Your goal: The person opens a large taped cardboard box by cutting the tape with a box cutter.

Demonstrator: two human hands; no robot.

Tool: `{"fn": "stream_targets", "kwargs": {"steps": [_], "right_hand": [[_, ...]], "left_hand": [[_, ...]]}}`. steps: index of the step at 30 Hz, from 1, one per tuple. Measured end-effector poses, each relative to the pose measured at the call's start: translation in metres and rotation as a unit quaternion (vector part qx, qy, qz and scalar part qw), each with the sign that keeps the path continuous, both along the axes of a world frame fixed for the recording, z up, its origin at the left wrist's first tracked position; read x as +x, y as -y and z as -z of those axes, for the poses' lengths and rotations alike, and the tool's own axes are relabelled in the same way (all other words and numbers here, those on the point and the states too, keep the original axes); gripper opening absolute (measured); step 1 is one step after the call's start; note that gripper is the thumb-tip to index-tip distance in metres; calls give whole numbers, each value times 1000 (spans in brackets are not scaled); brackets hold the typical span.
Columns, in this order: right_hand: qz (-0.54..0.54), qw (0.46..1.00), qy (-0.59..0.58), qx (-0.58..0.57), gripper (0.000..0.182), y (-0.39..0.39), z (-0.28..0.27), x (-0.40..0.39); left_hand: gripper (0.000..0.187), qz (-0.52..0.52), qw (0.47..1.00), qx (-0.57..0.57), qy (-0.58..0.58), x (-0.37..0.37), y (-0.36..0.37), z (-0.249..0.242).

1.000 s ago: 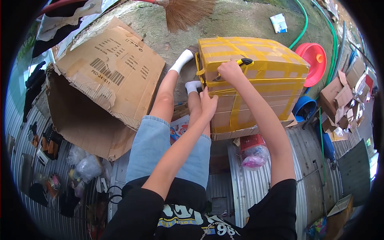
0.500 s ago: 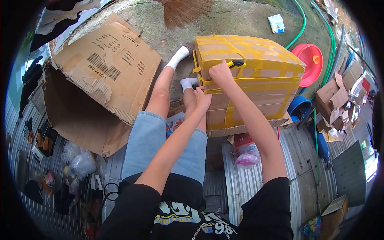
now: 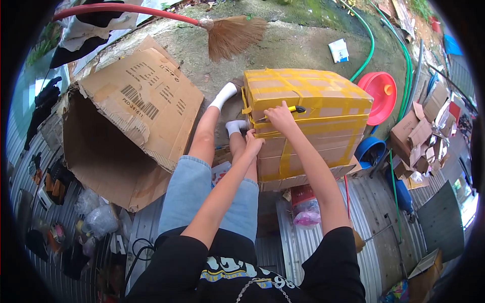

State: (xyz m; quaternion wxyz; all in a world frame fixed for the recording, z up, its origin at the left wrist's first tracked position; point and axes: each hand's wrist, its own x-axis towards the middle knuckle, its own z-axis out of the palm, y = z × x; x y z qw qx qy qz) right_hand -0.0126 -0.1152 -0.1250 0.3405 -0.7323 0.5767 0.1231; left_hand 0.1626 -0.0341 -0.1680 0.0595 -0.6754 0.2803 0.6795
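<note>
My right hand (image 3: 281, 119) grips a yellow-black cutter (image 3: 299, 109). My left hand (image 3: 254, 143), pinch unclear, curls against the tape-striped cardboard box (image 3: 323, 142).

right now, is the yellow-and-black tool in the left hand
No, the right hand holds the yellow-and-black tool, while the left hand is at the edge of the taped box.

"What does the right hand (image 3: 281, 119) hide?"
"Part of the yellow-and-black tool (image 3: 299, 109); its working end can't be made out."
"The left hand (image 3: 254, 144)?"
"Whether it grips or merely touches the taped box (image 3: 339, 141), unclear."
"The open carton (image 3: 174, 126)?"
"Smaller print unreadable, depths lost in shadow."
</note>
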Motion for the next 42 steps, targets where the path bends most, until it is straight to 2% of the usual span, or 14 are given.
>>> {"fn": "stream_targets", "kwargs": {"steps": [1,2,4,11,13,20,22,26,30,32,35,38,39,42], "right_hand": [[-11,1000,-4,0,5,1,2,1],[-22,1000,-8,3,8,-1,4,2],[-48,998,-27,43,9,7,6,12],[-49,993,-104,32,10,6,-2,32],[-43,993,-111,28,10,4,-2,33],[-16,996,-88,2,8,6,-2,32],[-14,997,-80,0,8,6,1,30],[3,999,-36,27,7,2,5,19],[-13,999,-18,40,10,6,-8,-21],[-108,972,-135,158,14,4,-14,-52],[-62,970,-188,144,16,-30,-9,-115],[-35,951,-287,110,15,-56,-13,-173],[2,945,-311,98,15,-65,-13,-191],[67,929,-347,108,15,-83,-20,-221]], "left_hand": [[63,83,995,-30,42,1,-1,2],[63,82,995,-26,44,2,-4,4],[61,18,998,64,-4,0,12,-7],[61,-37,997,62,36,-19,29,-57],[63,-151,981,117,-27,-21,31,-65],[61,-154,984,72,-46,-9,16,-67],[58,-89,995,10,-51,0,3,-57],[52,-105,988,61,-96,1,19,-56],[50,-28,993,39,-104,-11,47,-74],[45,35,994,-5,-106,-8,40,-68],[37,-54,986,-2,-161,-4,46,-64],[32,-40,986,-22,-162,10,53,-31],[33,37,992,53,-108,21,62,-17],[32,173,976,40,-128,-6,104,-33]]}}
